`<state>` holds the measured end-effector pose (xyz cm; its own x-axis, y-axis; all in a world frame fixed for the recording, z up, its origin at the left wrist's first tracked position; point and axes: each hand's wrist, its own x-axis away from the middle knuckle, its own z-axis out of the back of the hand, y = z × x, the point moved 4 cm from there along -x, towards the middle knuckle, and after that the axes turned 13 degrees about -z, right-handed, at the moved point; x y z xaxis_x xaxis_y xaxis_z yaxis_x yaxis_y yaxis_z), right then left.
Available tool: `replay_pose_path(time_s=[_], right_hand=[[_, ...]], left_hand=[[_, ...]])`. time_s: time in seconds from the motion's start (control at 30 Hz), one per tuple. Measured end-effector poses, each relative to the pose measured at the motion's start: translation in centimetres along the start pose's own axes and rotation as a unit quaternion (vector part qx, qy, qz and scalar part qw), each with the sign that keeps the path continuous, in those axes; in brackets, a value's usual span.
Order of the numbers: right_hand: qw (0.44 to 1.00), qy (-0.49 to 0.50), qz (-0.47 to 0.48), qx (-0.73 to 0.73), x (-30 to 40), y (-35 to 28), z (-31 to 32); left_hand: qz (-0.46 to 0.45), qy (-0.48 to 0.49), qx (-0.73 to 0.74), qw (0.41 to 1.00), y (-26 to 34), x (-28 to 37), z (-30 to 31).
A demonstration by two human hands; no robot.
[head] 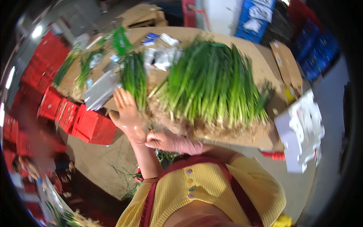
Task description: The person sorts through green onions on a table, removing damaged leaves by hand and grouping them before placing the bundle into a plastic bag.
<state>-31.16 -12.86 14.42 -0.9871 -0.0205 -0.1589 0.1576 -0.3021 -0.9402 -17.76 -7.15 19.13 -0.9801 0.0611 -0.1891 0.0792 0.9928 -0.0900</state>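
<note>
My left hand [126,115] wears a thin, pale glove, its fingers stretched out beside a small bunch of green onions [133,78]; it holds nothing. At its wrist, my gloved right hand [162,140] has its fingers closed on the left glove's cuff [139,138]. A large heap of green onions [212,82] lies on the cardboard-covered table [255,54], roots towards me. Just beyond my left fingertips is a stack of clear plastic bags [101,90]. The picture is somewhat blurred.
Red plastic crates [93,124] stand by the table's left side. White foam boxes [300,130] are at its right end. More onions [85,68] and green plastic [120,41] lie at the far left. Cut leaves [124,173] litter the floor. Another person [28,167] is at lower left.
</note>
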Motion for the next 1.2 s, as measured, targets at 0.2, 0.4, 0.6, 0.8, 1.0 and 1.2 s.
replay_pose_path(time_s=[0.2,0.4,0.6,0.8,1.0,1.2], right_hand=[[0.909,-0.165,-0.161,-0.348,2.8,3.0,2.6],[0.867,0.280,-0.303,0.281,10.9,8.5,16.9],[0.594,0.309,-0.570,0.476,18.4,17.4,26.7],[0.631,0.281,-0.600,0.403,18.4,17.3,27.6],[0.758,0.389,-0.520,0.065,20.7,17.9,26.6],[0.822,0.413,-0.250,-0.302,16.0,9.8,19.1]], left_hand=[[0.120,-0.183,0.056,0.974,-3.4,3.8,-4.4],[0.143,-0.164,-0.455,0.864,-3.7,6.1,4.0],[0.303,-0.181,-0.529,0.771,-8.0,11.8,8.8],[0.426,-0.212,-0.500,0.723,-11.0,13.1,10.4],[0.463,-0.112,-0.423,0.771,-11.0,14.2,9.7],[0.513,-0.104,-0.422,0.740,-14.0,13.7,11.6]])
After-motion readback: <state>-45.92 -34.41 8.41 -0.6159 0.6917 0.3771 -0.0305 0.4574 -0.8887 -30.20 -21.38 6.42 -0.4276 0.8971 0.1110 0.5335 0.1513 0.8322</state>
